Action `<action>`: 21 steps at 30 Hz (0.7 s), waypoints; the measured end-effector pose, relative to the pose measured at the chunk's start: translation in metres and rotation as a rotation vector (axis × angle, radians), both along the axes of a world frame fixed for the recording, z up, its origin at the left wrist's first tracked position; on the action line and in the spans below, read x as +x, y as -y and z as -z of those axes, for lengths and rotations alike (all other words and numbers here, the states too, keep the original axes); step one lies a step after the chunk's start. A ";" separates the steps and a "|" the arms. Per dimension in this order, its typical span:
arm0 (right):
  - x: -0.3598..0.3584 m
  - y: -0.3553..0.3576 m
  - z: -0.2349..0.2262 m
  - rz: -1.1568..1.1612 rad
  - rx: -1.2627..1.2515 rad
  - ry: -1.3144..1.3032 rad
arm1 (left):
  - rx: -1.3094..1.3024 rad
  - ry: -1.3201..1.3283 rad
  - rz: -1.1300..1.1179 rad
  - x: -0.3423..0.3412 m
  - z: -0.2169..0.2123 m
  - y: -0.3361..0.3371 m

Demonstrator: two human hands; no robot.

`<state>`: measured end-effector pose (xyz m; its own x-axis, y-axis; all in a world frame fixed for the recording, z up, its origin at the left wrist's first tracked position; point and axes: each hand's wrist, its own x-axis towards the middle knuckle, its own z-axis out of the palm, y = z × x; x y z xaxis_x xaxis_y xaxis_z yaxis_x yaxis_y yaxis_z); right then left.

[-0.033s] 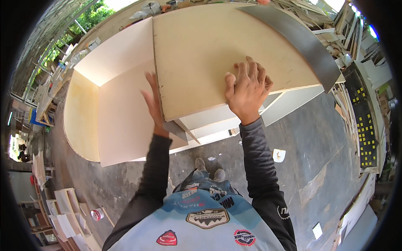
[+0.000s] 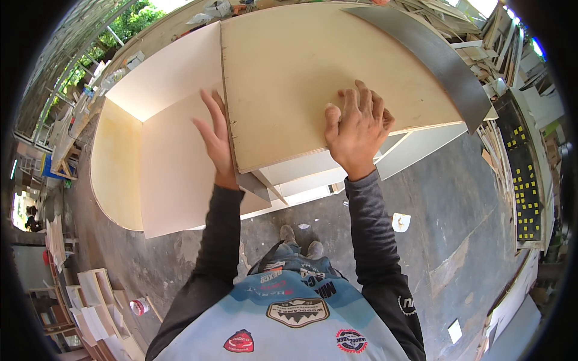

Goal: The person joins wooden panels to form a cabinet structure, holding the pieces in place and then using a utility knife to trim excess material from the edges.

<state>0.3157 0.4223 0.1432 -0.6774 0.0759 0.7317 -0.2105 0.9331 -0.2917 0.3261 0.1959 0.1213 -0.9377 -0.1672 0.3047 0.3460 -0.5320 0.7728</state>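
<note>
A large wooden cabinet stands in front of me, its bare plywood panel facing up. My right hand rests on this panel near its front edge, fingers spread and slightly bent. Beside the panel's left edge, my left hand is held with its fingers apart, holding nothing. Whether its palm touches the edge I cannot tell. Left of it opens a white-lined cabinet section with a rounded plywood side. A dark grey strip lies along the panel's far right. Pale compartments show below the front edge.
Scrap boards are piled at the far right, near a black board with yellow squares. Light wooden box pieces and a small tub stand at lower left. A white scrap lies on the concrete floor.
My left hand has shifted slightly up and to the left along the panel's edge, its fingers spreading wider. The right hand stays in nearly the same place.
</note>
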 end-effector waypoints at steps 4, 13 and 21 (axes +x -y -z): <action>0.006 0.005 -0.009 -0.006 -0.008 0.033 | 0.208 -0.113 0.039 -0.004 0.009 0.009; 0.008 0.005 -0.014 -0.007 -0.023 0.022 | 0.249 0.247 0.031 0.025 0.210 0.006; 0.026 -0.027 0.000 -0.514 -0.677 -0.188 | -0.214 0.460 -0.051 0.077 0.280 0.026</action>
